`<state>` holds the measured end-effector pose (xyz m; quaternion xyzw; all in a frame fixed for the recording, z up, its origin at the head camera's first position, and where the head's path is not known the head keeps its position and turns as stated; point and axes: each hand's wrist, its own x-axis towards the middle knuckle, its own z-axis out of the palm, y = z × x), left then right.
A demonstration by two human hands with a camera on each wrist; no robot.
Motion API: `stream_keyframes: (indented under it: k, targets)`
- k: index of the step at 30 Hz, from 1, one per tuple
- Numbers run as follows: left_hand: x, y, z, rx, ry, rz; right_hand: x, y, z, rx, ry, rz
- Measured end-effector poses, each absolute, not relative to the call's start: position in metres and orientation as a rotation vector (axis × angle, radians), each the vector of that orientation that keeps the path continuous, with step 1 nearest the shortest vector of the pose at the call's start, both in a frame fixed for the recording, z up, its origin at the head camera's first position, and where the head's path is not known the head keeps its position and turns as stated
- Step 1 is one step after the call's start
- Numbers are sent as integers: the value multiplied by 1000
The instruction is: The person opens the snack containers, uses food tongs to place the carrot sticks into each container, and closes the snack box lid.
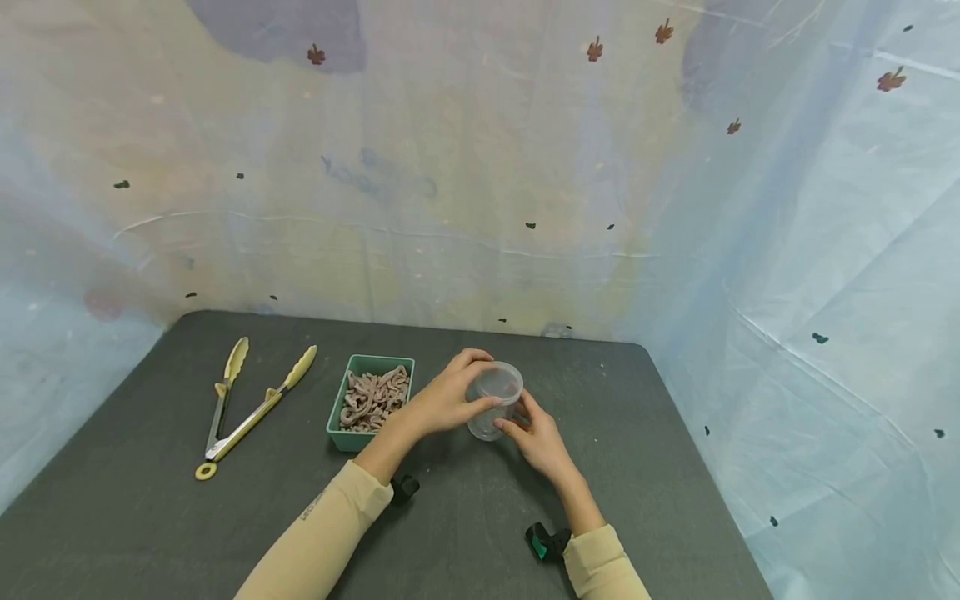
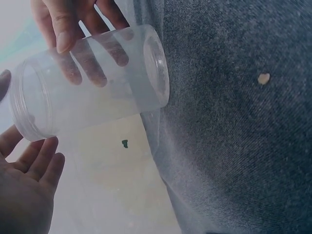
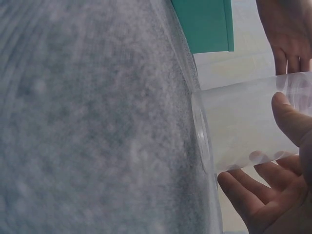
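A clear plastic jar (image 1: 487, 428) stands upright on the dark table, between both hands. My left hand (image 1: 448, 400) grips it round the top rim, thumb on the near side and fingers on the far side. Lower down, my right hand (image 1: 542, 442) holds the jar's right side between thumb and fingers. In the left wrist view the jar (image 2: 87, 109) looks see-through, with the right fingers visible behind its wall. The right wrist view shows the jar's base (image 3: 201, 131) at the cloth surface. Whether a clear lid covers the top, I cannot tell.
Left of the hands sits a green rectangular container (image 1: 347, 441) filled with greyish-brown curled strips (image 1: 371, 400). Farther left lie spread tongs (image 1: 251, 422) with yellow tips. A patterned curtain (image 1: 450, 167) hangs behind the dark table (image 1: 637, 500) and along its sides.
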<state>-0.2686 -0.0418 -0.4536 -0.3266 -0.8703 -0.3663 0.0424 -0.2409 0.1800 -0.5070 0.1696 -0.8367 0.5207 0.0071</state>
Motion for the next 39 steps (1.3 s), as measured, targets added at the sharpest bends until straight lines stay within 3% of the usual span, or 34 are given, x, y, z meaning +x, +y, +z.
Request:
stream_keyframes:
  k: [11, 39]
  targets:
    - [-266, -45, -451, -1107, -2717, -1200, -241, 180, -507, 530, -2614, 1641]
    - [-266, -39, -455, -974, -2673, -1092, -242, 180, -508, 503, -2636, 1625]
